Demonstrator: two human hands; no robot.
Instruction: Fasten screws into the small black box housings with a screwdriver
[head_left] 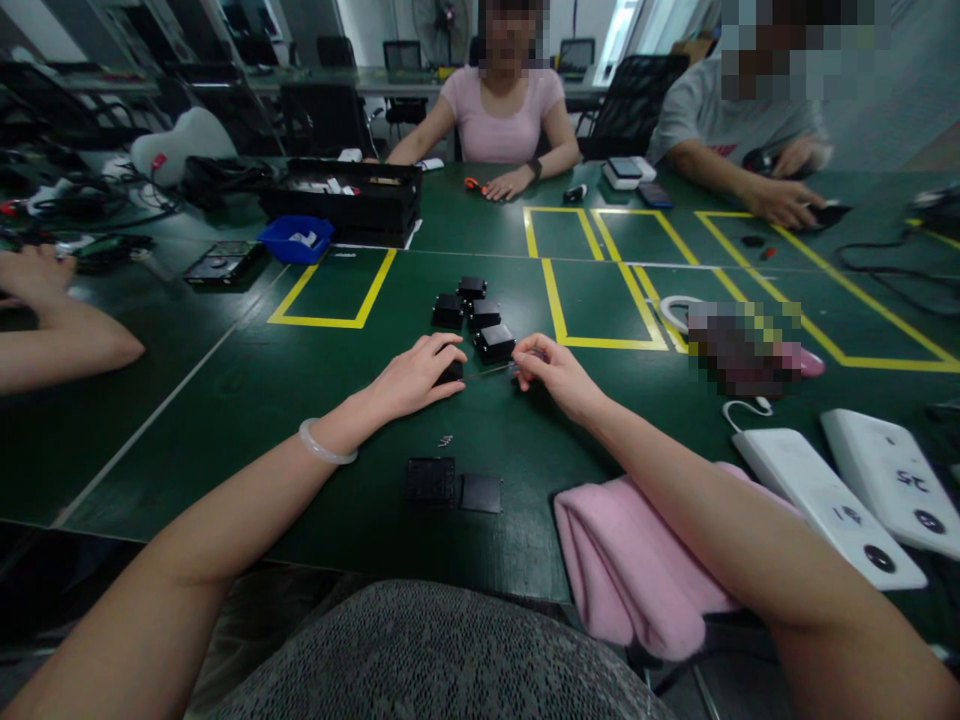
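Note:
My left hand (pixel 421 378) is closed around a small black box (pixel 450 372) on the green table, its fingers covering most of the box. Between the fingertips of my right hand (pixel 551 372) is a slim screwdriver, its thin shaft (pixel 491 371) pointing left at that box. The handle is mostly hidden by my fingers. Just beyond my hands stand several similar black boxes, the closest one (pixel 495 343) near my right fingertips. Nearer to me lie a few tiny screws (pixel 446 440), an open black case part (pixel 430 482) and a flat black cover (pixel 481 493).
A pink towel (pixel 630 560) lies under my right forearm, beside white numbered devices (pixel 832 505). Farther back are a blue tray (pixel 296 240) and a black bin (pixel 345 215). Two people sit opposite; another person's arm (pixel 60 335) rests at left.

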